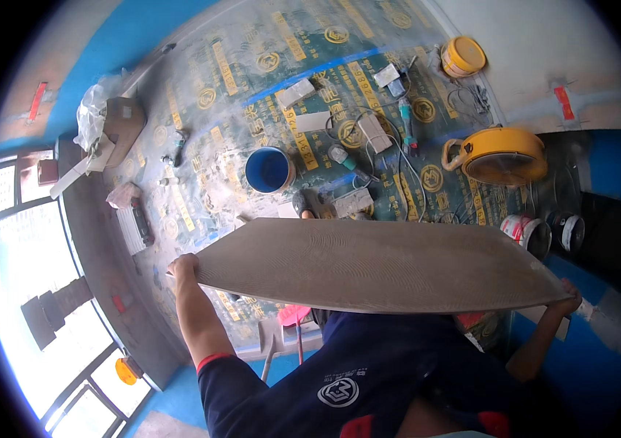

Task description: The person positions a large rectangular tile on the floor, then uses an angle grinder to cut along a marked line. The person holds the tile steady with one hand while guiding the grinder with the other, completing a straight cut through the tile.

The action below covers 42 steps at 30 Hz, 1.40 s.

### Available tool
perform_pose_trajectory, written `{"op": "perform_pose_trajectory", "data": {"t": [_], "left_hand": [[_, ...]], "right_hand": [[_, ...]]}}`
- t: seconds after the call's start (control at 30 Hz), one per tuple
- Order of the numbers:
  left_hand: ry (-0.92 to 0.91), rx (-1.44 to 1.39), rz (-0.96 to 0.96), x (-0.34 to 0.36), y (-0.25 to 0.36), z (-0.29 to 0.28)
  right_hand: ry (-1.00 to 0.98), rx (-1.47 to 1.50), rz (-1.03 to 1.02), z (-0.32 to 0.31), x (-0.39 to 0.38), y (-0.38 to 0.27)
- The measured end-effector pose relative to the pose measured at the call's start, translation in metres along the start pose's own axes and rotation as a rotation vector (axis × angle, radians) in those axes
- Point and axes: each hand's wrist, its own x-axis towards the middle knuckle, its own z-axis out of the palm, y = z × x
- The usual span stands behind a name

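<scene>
A large tile (383, 263) spans the middle of the view in front of my body, its grey-brown upper face coated and marked with fine combed ridges. My left hand (185, 266) is closed round its left edge. At the opposite end, my right hand (567, 298) grips the right corner, its fingers partly hidden by the tile. The tile is held off the floor and covers much of what lies below it.
A blue bucket (267, 171) stands on the printed floor sheeting beyond the tile. Power tools (348, 160), cables and tile offcuts (375, 133) lie scattered there. A yellow fan-like drum (504, 156) and paint pails (528, 233) stand right. A shovel (270, 336) is near my left side.
</scene>
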Motion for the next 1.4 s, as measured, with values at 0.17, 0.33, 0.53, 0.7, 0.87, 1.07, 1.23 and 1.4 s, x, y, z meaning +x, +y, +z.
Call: {"op": "perform_pose_trajectory", "data": {"t": [0.17, 0.33, 0.53, 0.7, 0.87, 1.07, 1.23, 1.4], "left_hand": [[0.018, -0.019, -0.002, 0.003, -0.008, 0.033], [-0.035, 0.079, -0.052, -0.010, -0.054, 0.014], [-0.062, -0.035, -0.064, 0.030, -0.016, 0.012], [-0.143, 0.153, -0.219, 0.095, -0.095, -0.018], [-0.158, 0.151, -0.091, 0.194, -0.077, -0.001], [-0.100, 0.151, -0.112, 0.306, -0.096, 0.003], [-0.116, 0.130, -0.060, 0.363, -0.081, 0.012], [-0.108, 0.172, 0.010, 0.405, -0.099, 0.013]], "right_hand": [[-0.049, -0.292, -0.151, 0.007, 0.012, -0.007], [0.115, -0.440, -0.017, 0.026, -0.017, 0.054], [-0.436, -0.947, -0.472, -0.057, 0.060, 0.068], [-0.076, -0.565, 0.075, 0.033, -0.043, 0.210], [-0.135, -0.090, 0.318, 0.089, -0.057, 0.280], [-0.182, 0.029, 0.335, 0.162, -0.118, 0.390], [-0.064, -0.026, 0.340, 0.212, -0.147, 0.439], [0.006, -0.019, 0.385, 0.231, -0.168, 0.474]]}}
